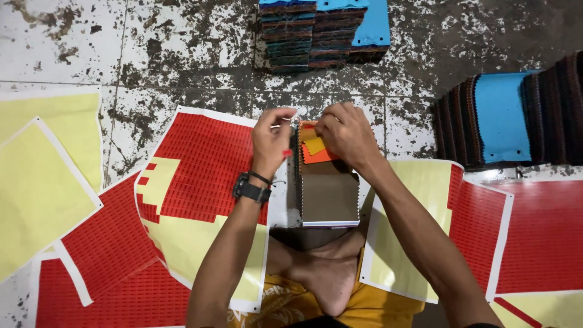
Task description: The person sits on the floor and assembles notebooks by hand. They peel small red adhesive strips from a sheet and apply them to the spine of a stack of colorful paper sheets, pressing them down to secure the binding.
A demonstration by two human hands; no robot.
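Right hand pinches orange-yellow fabric swatches atop grey swatch book, long axis toward body; left hand pinches small red sticker just left.

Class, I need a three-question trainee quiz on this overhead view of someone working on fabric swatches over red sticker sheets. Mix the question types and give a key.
1. True or false: the left hand wears a black wristband.
2. Which colour is the swatch under the right hand? A) green B) orange C) white
3. Fill in: the fanned swatch pile at the far right shows a ____ piece on top.

Key: 1 true. 2 B, the orange swatch lies on the brown swatch book. 3 blue.
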